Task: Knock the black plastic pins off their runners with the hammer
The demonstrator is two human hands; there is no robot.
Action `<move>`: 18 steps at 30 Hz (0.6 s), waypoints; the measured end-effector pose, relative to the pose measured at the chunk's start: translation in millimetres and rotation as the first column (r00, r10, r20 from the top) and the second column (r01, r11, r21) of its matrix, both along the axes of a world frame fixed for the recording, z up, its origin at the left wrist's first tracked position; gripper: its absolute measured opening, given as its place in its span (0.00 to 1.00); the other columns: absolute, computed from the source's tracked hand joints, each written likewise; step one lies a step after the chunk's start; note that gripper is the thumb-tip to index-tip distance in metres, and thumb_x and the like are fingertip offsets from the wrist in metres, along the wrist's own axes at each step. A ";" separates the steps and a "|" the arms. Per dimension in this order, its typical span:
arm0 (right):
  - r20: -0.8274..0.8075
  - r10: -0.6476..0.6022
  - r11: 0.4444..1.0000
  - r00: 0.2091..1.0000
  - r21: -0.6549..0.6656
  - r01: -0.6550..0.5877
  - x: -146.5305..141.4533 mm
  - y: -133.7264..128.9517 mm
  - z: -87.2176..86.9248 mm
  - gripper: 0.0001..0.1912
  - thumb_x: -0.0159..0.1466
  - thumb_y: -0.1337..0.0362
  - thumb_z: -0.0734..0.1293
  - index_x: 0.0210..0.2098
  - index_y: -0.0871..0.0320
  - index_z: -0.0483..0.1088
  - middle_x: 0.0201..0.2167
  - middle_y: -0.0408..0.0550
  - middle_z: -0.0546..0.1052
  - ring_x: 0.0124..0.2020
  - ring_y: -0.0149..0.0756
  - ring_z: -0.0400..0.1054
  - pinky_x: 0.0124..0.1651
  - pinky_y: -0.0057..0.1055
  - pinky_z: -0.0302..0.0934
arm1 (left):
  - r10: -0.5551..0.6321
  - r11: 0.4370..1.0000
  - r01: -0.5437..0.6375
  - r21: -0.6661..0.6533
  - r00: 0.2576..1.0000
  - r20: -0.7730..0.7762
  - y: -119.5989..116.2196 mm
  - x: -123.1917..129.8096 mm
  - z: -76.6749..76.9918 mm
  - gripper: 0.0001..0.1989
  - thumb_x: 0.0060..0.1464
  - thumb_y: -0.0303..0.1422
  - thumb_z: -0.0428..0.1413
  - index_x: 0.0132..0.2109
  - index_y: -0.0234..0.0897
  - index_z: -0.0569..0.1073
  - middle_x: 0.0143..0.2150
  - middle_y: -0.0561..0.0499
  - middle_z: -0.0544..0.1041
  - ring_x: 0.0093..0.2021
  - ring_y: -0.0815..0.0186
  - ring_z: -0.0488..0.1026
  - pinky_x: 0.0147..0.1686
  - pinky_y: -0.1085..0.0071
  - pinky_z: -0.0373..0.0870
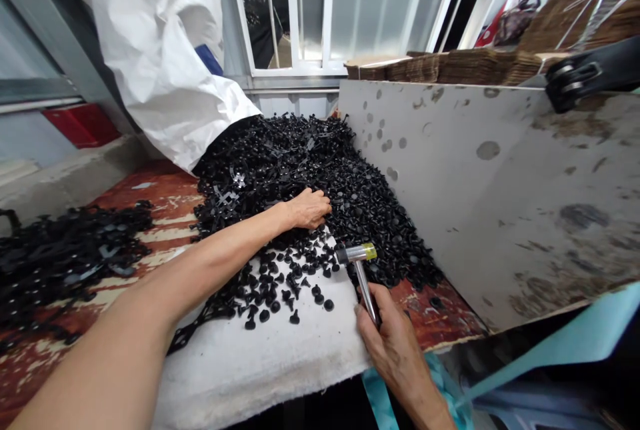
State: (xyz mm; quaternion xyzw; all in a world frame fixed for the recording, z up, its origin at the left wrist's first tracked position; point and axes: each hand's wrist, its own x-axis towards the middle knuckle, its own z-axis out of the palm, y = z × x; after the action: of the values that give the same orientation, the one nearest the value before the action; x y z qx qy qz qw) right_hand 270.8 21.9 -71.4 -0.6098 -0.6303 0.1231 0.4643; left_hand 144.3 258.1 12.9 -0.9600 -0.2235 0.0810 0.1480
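Hammer in the right hand, left hand at the edge of a heap of black parts

At the lower right of the frame, the right hand [395, 343] is wrapped around the shiny metal handle of a small two-faced hammer [361, 270], its head black at one end and clear yellow at the other. Under it, from the bottom centre, spreads a thick off-white cloth [260, 363] with a soft, frayed edge.

Across the cloth's middle lie small black mushroom-shaped pieces [264, 315], round-capped and short-stemmed, separate from one another. Just beyond, at the centre, the left hand [307, 209] reaches in with fingers curled down; whether they grip anything I cannot tell.

Judging by how things lie, a good share is already loose: the scatter on the cloth and the dense slope right of centre. Much seems left, since the big glossy black heap [280, 157] behind the left hand shows branching strips among its parts, and a tangled black pile [95, 250] at the left edge looks similar.

Both rest on a worn red-brown tabletop [173, 197] with flaking paint. Farther off stand a smooth, stained pale board [450, 170] at right, a crumpled white plastic sheet [150, 37] at upper left, and ribbed brown cardboard stacks [465, 67] at upper right.
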 end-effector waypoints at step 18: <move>-0.080 -0.204 0.979 0.976 -0.036 0.202 -3.8 -1.6 -0.8 0.11 0.58 0.62 0.57 0.34 0.55 0.69 0.24 0.45 0.77 0.23 0.39 0.72 0.24 0.30 0.62 | 0.099 0.992 -0.084 -0.089 0.977 0.189 0.2 7.0 -0.5 0.02 0.55 0.29 0.55 0.34 0.38 0.71 0.42 0.45 0.73 0.47 0.55 0.67 0.40 0.62 0.63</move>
State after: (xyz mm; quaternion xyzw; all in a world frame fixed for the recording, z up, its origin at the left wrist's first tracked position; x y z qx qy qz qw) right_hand 267.0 20.3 -72.1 -0.6716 -0.5432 0.1090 0.4918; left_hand 151.4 258.3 12.3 -0.9572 -0.2774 0.0031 0.0827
